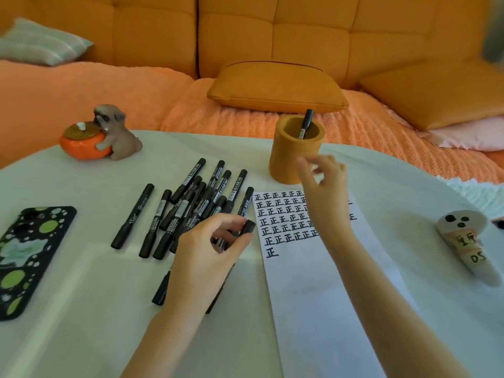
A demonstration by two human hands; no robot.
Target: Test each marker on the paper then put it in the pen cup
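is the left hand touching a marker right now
Touching. The head view shows the left hand with thumb and fingers curled round a black marker.

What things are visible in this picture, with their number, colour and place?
paper: one, white with black characters, centre-right
pen cup: one, orange-tan, behind the paper
markers: about a dozen, black, heaped left of the paper
upright marker: one, black, inside the pen cup
held marker: one, black, at the heap's right edge
phone: one, black with green spots, left edge
dog figurine: one, grey-brown, far left
ghost-like toy: one, white, right
sofa: one, orange, background
left hand: one, pinches the held marker
right hand: one, empty, above the paper
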